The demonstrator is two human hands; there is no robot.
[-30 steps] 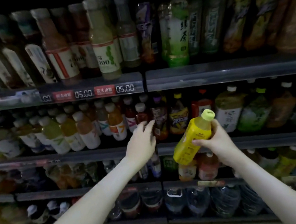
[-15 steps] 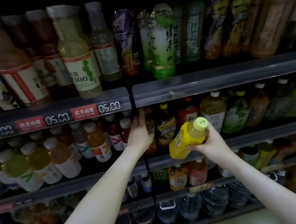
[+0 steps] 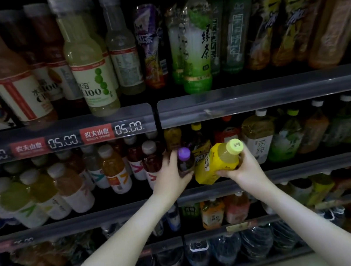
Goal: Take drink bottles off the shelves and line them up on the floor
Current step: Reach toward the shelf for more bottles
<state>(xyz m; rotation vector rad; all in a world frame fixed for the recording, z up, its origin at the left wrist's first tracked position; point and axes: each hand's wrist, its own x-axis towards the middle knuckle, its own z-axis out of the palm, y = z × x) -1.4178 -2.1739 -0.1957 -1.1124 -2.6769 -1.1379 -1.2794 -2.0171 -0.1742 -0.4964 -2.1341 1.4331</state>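
My right hand (image 3: 243, 165) grips a yellow bottle (image 3: 217, 163) with a lime-green cap, tilted with the cap pointing up and right, in front of the second shelf. Just left of it, my left hand (image 3: 172, 174) is curled round a dark bottle with a purple cap (image 3: 184, 160), held at the front of that shelf and almost touching the yellow one. Both forearms reach up from the bottom of the frame.
Shelves (image 3: 267, 95) packed with drink bottles fill the view: tall juice and tea bottles on top, small white-capped bottles (image 3: 113, 168) at mid left, big water jugs (image 3: 225, 249) at the bottom. A strip of tiled floor (image 3: 327, 258) shows bottom right.
My left hand reached into the second shelf, closed on the purple-capped bottle and drew it forward. The yellow bottle stayed in my right hand. The camera moved closer to the shelves.
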